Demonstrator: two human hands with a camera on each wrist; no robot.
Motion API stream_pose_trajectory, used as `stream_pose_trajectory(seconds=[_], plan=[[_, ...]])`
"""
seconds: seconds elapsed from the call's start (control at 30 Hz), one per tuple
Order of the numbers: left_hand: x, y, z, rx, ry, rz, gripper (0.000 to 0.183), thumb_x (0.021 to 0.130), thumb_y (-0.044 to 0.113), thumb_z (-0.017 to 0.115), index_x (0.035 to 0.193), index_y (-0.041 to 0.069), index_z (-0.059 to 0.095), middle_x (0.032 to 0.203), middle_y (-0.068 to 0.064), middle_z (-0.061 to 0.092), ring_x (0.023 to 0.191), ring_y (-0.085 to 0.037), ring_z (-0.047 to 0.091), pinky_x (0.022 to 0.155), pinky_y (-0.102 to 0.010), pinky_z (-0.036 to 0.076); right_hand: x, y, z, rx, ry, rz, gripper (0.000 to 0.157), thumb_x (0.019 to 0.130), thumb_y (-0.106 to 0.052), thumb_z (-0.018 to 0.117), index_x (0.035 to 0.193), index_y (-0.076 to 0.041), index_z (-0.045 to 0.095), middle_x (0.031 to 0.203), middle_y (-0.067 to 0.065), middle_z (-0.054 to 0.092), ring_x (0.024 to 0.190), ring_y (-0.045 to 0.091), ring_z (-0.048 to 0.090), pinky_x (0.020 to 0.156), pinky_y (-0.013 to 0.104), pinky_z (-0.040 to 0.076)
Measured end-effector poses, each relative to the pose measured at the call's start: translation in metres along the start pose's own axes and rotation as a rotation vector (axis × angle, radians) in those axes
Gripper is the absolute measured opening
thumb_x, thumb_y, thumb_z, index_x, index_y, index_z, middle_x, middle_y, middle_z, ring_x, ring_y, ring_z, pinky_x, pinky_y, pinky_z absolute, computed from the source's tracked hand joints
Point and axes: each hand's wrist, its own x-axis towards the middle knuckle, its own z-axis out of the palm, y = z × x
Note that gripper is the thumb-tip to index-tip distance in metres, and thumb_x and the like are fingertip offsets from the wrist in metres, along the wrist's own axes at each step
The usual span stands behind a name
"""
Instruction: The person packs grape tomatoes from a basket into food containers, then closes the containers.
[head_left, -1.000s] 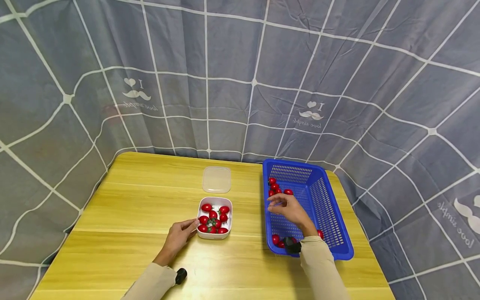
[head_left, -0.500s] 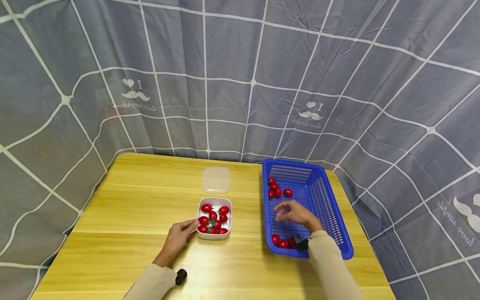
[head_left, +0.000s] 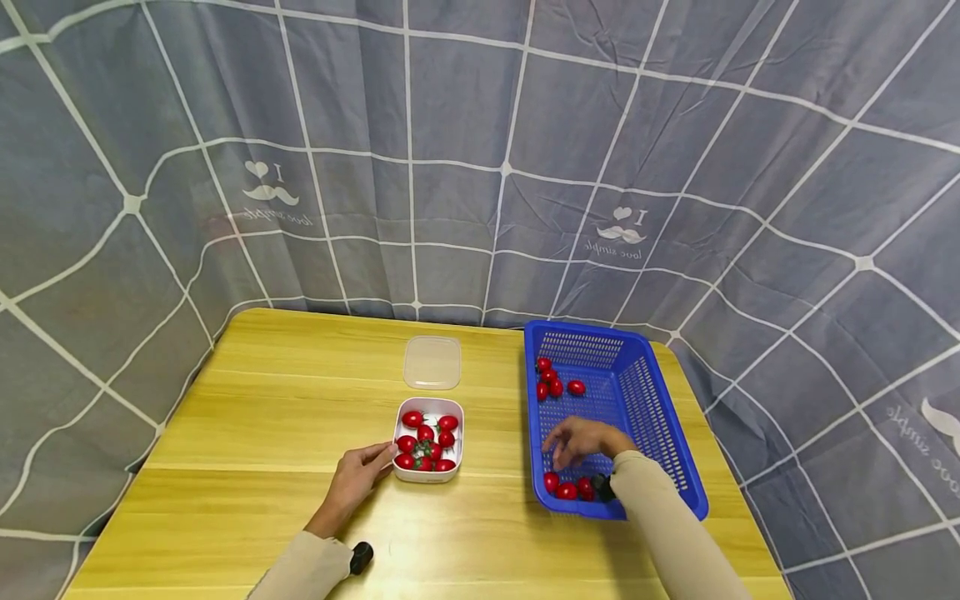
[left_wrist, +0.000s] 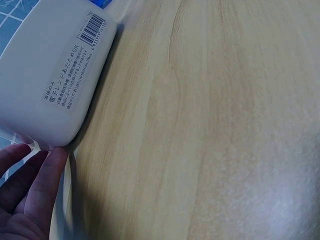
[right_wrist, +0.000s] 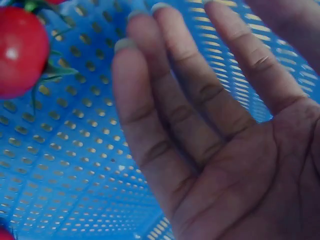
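Note:
My left hand (head_left: 356,477) touches the near-left side of a small white plastic container (head_left: 429,477) with its fingertips. In the left wrist view, fairly straight fingers (left_wrist: 42,185) meet the corner of this container (left_wrist: 65,60), which carries a printed label. Several red cherry tomatoes (head_left: 425,433) with green stems lie inside it. My right hand (head_left: 588,437) is over the blue plastic basket (head_left: 652,417), palm showing and fingers spread a little, holding nothing. Cherry tomatoes (head_left: 567,491) lie at the basket's near end, and one tomato (right_wrist: 20,52) is close beside the fingers in the right wrist view.
A clear square lid (head_left: 432,362) lies flat behind the container. More cherry tomatoes (head_left: 549,377) sit in the basket's far left part. The wooden table (head_left: 300,400) is bounded by a grey checked curtain (head_left: 450,167) at the back and sides.
My right hand has moved toward the near end of the basket, uncovering the tomatoes at the far left, and its fingers now point lower. My left hand and the container have stayed put.

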Motion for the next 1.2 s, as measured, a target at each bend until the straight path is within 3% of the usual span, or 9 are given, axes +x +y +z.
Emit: stream_pose_trajectory(seconds=[0.13,0.47,1.2], plan=[[-0.002,-0.001,0.0,-0.001,-0.005,-0.008,0.042,0.098,0.017,0.058,0.126,-0.015,0.055,0.131,-0.03,0.053,0.118,-0.036,0.055,0.093,-0.033,0.052,0.005,0.0,0.004,-0.043,-0.03,0.04,0.031,0.075,0.009,0.071,0.105,0.004,0.066,0.075,-0.002,0.064,0.065,0.009,0.057,0.064,0.031,0.057],[-0.001,-0.002,0.0,-0.025,-0.005,-0.016,0.041,0.098,0.015,0.057,0.126,-0.016,0.055,0.132,-0.031,0.052,0.121,-0.037,0.052,0.094,-0.032,0.051,0.014,0.004,0.012,-0.078,-0.104,0.117,0.023,0.075,0.009,0.072,0.096,0.005,0.066,0.071,-0.001,0.065,0.059,0.009,0.057,0.06,0.027,0.057],[0.001,0.001,-0.001,0.01,-0.005,-0.013,0.043,0.098,0.018,0.058,0.125,-0.015,0.056,0.131,-0.03,0.053,0.121,-0.036,0.053,0.095,-0.033,0.051,0.019,0.006,0.009,-0.063,-0.222,0.177,0.017,0.076,0.009,0.075,0.089,0.0,0.069,0.075,-0.002,0.066,0.064,0.008,0.057,0.062,0.023,0.055]])
